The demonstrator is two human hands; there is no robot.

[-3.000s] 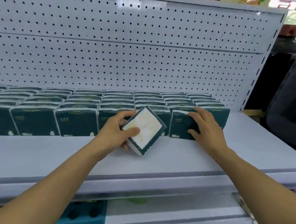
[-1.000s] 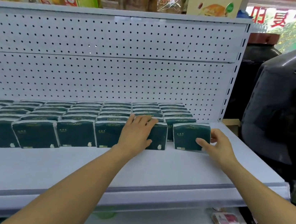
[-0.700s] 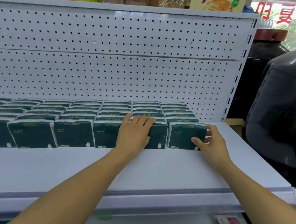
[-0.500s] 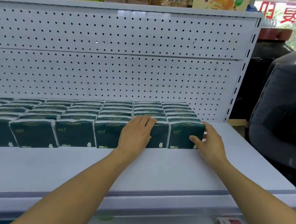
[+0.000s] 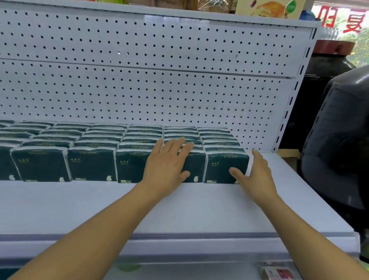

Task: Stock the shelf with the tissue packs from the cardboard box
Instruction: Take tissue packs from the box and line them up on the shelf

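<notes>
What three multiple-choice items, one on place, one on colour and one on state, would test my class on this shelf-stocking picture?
1. Where does the right hand touch?
A. the end pack of the front row
B. the pegboard
C. the lower shelf

2. What colour are the packs' fronts?
A. red
B. dark green
C. yellow

3. How does the left hand lie?
A. clenched in a fist
B. pinching a pack in the air
C. flat, fingers straight, against a pack

Answers:
1 A, its thumb is on that pack's front and its fingers along its outer side.
2 B, every front in the row is dark green.
3 C, the palm presses the pack's front and the fingers reach over its top.
</notes>
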